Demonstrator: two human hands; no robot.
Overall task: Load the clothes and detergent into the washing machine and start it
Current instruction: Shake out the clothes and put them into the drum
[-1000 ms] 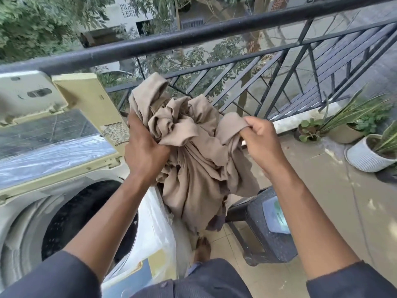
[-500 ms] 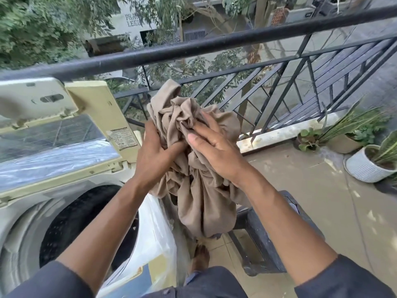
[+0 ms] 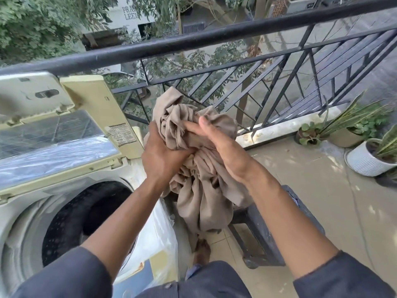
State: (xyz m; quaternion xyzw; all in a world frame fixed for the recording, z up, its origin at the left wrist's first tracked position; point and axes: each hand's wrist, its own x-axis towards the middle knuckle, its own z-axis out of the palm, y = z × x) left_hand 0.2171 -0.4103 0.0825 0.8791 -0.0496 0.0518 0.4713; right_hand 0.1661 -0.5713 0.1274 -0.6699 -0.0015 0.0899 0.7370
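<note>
A single head-worn wide-angle camera looked forward and down from close range over the hands [image 3: 193, 151], washer [image 3: 64, 211] at left, balcony railing [image 3: 193, 41] curving across the top.

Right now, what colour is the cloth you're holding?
Plain beige-tan, no pattern. The cloth shows best in the head view.

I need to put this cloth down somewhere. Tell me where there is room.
The washer drum gapes open under the raised lid, nothing visible inside. Bare floor lies between the stool and the white pot. By the railing, plants crowd the corner. Both hands, left and right, hold the cloth.
</note>
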